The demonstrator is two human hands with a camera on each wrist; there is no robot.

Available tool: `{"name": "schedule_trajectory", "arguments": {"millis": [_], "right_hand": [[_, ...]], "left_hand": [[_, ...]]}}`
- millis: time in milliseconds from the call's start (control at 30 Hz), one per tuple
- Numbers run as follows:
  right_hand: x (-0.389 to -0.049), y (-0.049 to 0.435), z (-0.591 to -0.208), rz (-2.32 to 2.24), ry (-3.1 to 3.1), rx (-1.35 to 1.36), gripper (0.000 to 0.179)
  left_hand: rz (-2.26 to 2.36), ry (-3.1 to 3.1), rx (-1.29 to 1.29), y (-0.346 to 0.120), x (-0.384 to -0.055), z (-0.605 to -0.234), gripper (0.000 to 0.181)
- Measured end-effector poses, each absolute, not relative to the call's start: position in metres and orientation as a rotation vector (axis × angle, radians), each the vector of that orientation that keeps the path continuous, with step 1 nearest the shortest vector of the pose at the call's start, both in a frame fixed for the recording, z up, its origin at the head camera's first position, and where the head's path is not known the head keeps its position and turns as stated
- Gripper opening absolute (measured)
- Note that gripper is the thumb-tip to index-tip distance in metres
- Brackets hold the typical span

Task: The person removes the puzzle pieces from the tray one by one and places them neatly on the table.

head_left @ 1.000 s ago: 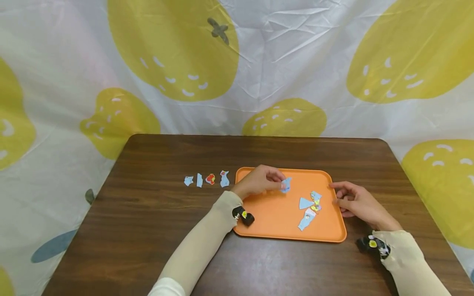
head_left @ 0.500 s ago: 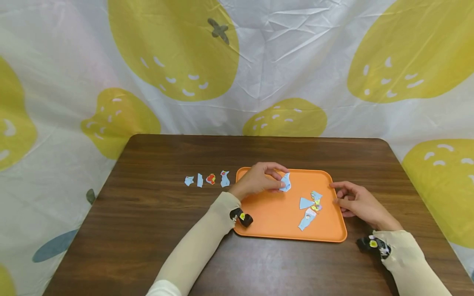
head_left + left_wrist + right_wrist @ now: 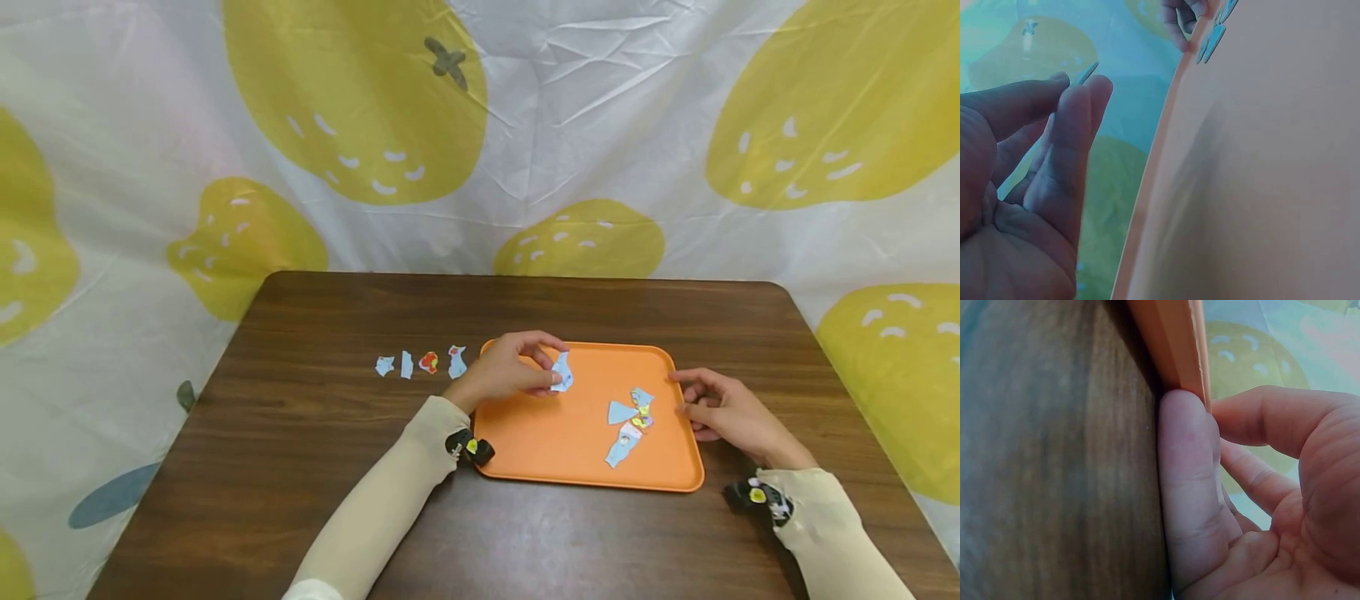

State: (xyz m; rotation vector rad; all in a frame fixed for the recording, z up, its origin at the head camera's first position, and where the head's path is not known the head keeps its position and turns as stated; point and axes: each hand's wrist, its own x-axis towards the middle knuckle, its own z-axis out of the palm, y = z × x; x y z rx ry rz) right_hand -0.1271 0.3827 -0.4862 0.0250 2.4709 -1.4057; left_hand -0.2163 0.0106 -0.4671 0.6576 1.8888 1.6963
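Observation:
My left hand [image 3: 513, 367] pinches a light-blue, irregular puzzle piece [image 3: 562, 372] between thumb and fingers, above the left-centre part of the orange tray [image 3: 540, 467]. The left wrist view shows that piece [image 3: 1089, 73] edge-on, thin, poking out past the fingertips. My right hand [image 3: 731, 417] holds the tray's right rim; in the right wrist view its fingers sit against the tray wall [image 3: 1169, 344], low by the table. Several pieces lie close together on the tray's right half: a pale-blue triangle [image 3: 619, 412], a long blue piece [image 3: 624, 444], and a blue-and-yellow one [image 3: 642, 398].
Left of the tray, a row of pieces lies on the dark wooden table [image 3: 300, 433]: a small blue one [image 3: 385, 366], a narrow strip [image 3: 407, 364], a red one [image 3: 428, 362] and a taller blue one [image 3: 457, 362]. A lemon-print cloth [image 3: 525, 150] hangs behind.
My left hand has moved slightly left over the tray with the puzzle piece, which has turned to show its face. The right hand stays at the tray's rim.

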Motion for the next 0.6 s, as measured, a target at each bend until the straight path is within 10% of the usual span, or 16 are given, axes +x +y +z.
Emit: {"name": "schedule_trajectory", "arguments": {"millis": [600], "right_hand": [[-0.127, 0.380, -0.484, -1.393, 2.479, 0.007, 0.060]], "left_hand": [[1.680, 1.930, 0.615, -0.031, -0.206, -0.452, 0.052]]}}
